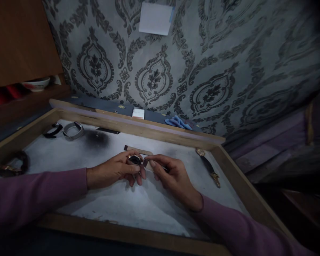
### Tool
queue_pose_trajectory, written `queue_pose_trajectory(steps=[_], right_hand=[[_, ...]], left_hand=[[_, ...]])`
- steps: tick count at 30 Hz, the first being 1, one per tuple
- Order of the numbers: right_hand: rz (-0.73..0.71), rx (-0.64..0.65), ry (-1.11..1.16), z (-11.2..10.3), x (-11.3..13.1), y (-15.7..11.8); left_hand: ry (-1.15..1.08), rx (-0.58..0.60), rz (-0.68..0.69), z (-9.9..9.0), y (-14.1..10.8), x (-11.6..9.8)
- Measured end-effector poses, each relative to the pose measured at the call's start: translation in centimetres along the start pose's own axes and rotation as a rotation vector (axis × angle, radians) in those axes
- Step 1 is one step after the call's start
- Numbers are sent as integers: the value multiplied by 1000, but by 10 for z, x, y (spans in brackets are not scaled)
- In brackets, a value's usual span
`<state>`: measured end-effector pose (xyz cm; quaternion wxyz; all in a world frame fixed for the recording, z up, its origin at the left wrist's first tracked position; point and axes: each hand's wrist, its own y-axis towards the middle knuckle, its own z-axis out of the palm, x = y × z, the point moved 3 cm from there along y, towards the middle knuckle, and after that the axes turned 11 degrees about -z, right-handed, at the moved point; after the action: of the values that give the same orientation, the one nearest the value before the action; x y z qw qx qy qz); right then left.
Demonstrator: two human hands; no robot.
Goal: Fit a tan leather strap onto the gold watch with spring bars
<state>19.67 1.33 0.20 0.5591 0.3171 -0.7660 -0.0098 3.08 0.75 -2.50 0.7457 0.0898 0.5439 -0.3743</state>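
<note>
Inside the left hand (113,171), by its thumb, sits a watch case (134,160).

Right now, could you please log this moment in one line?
left hand: holds round gold-rimmed watch | right hand: pinches brown-ended strap piece | beyond hands: flat tan strap | surface: wood-framed white tray

Watch case (134,159) in left fingers (135,169)
</note>
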Motion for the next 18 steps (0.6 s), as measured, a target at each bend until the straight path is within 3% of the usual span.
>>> queue_pose_trajectory(steps=[18], right_hand=[[25, 24, 28, 1, -6, -1]], left_hand=[[-1, 7, -5, 2, -2, -2]])
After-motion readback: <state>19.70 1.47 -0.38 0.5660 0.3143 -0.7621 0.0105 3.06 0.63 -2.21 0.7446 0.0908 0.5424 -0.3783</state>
